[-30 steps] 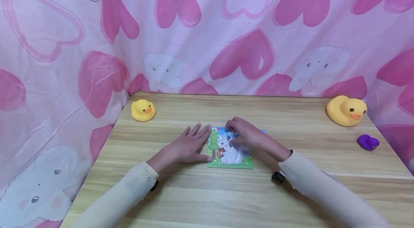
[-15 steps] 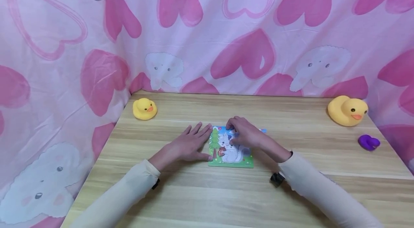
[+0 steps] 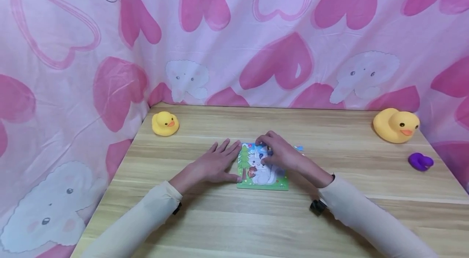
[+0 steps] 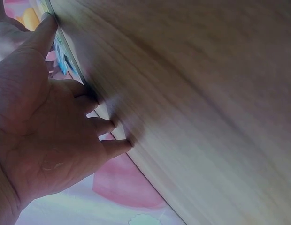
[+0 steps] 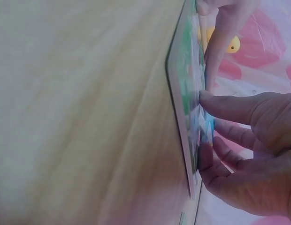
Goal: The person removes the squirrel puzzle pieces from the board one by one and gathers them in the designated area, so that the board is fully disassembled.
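A small jigsaw puzzle [image 3: 262,177] lies flat on the table, showing a white furry animal with a brown nut beside a green tree. My left hand [image 3: 216,165] rests at its left side with fingers spread, the thumb touching the puzzle's lower left edge. Over the upper part, my right hand [image 3: 281,153] has curled fingers and pinches a puzzle piece [image 5: 206,130]. That piece stands tilted up from the puzzle's surface in the right wrist view. The right hand hides much of the puzzle's upper right area.
A blue puzzle piece [image 3: 299,148] lies just beyond the right hand. Yellow rubber ducks stand at the back left [image 3: 165,123] and back right [image 3: 395,125]. A purple duck [image 3: 420,161] sits near the right edge. Pink heart-patterned cloth [image 3: 220,62] encloses the wooden table [image 3: 234,221].
The left hand stays in place. The right fingers shift slightly, and more of a white patch shows beneath them at the puzzle's top. The head view has drifted a little.
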Demonstrator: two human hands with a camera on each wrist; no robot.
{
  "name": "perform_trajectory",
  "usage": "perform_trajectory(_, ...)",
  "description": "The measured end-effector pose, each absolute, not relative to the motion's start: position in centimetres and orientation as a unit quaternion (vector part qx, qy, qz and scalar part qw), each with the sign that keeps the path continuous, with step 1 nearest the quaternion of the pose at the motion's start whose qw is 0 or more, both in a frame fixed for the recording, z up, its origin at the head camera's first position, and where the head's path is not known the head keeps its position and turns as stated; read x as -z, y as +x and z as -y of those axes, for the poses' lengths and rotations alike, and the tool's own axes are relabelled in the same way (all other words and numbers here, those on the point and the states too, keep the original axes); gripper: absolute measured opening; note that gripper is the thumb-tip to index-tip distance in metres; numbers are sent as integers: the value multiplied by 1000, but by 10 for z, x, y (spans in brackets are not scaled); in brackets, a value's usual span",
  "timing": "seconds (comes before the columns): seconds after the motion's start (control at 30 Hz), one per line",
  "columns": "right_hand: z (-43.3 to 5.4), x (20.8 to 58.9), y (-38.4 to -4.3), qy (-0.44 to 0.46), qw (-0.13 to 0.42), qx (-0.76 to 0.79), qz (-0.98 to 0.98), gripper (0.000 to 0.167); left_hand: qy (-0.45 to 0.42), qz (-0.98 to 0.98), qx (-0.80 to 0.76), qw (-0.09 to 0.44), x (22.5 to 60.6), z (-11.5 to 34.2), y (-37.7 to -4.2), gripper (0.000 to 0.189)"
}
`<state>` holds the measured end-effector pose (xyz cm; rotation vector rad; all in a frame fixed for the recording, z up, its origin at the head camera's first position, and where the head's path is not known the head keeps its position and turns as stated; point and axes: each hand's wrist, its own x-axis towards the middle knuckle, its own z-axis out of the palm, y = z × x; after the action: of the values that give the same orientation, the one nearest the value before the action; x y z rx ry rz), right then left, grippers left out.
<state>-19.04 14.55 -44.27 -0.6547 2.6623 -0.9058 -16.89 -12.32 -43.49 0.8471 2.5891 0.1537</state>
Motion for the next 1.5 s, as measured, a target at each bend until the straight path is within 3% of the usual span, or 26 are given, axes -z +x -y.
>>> perform_trajectory(0.47,-151,443,-196,-225,126,314,-914,46,305,-930,-54,199,436,124,-171,109)
perform_trajectory(0.77,-165,441,-194,-238,88,342,-905,48,306,-928,-67,203,440,125,-170,108)
perform_trajectory(1.0,-214,440,-195,-224,84,383,-892,47,311,-928,-63,195,440,125,-167,108)
perform_trajectory(1.5,-314,447,-182,-192,79,318,-925,45,309,-929,-65,194,439,126,-167,108)
